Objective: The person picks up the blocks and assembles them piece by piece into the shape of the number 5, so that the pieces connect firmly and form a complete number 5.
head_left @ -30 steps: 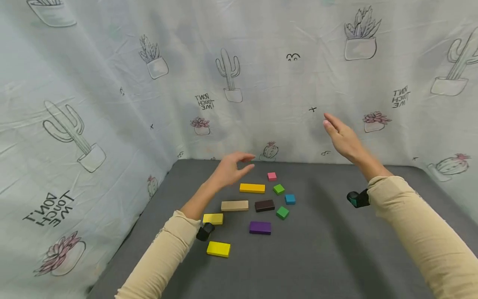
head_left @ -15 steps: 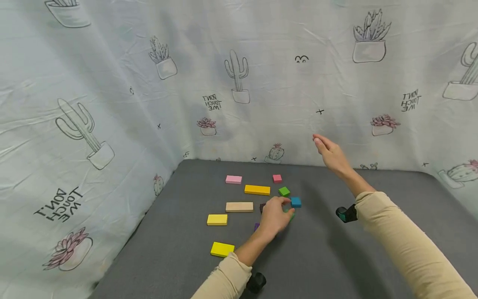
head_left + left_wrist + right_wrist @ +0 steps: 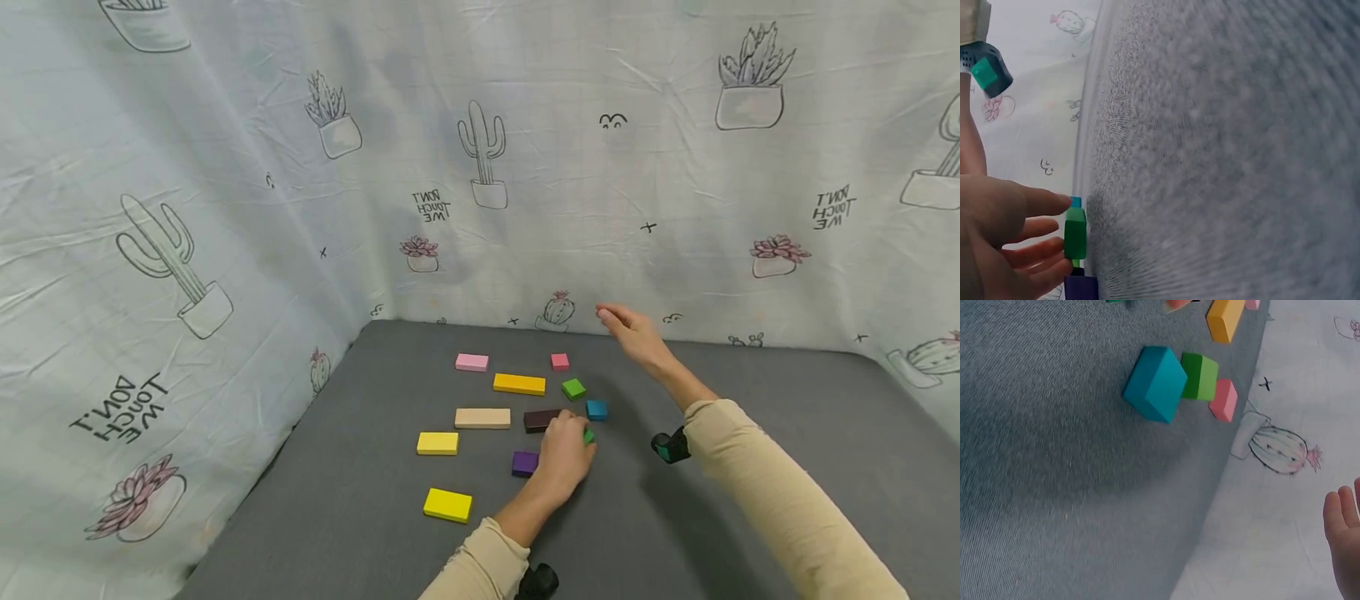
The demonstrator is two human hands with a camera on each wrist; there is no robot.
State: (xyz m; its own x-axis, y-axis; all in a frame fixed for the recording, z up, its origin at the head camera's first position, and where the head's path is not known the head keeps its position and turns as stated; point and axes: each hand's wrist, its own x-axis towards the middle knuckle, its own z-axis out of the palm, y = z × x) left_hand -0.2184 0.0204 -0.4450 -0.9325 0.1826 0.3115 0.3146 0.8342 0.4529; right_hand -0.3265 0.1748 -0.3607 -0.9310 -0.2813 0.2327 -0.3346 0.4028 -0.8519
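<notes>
My left hand (image 3: 566, 457) is down at a small dark green block (image 3: 1075, 232), low among the coloured blocks. Thumb and fingers lie on either side of that block and pinch it, and in the head view only a corner shows. The same hand partly covers a purple block (image 3: 524, 464) and the end of a dark brown block (image 3: 542, 420). A blue block (image 3: 597, 410) lies just beyond the fingertips. My right hand (image 3: 636, 335) hovers above the far part of the table, fingers extended, holding nothing. Its fingers (image 3: 1341, 519) show at the edge of the right wrist view.
Around them on the grey table (image 3: 337, 500) lie a light green block (image 3: 573, 389), a red-pink block (image 3: 559, 362), a pale pink block (image 3: 472, 362), an orange block (image 3: 519, 384), a beige block (image 3: 482, 418) and two yellow blocks (image 3: 447, 505). A printed curtain (image 3: 525, 167) stands behind.
My left hand has moved from above the far left blocks down and right to the dark green block, and its fingers have closed in. My right hand has come lower and leftward.
</notes>
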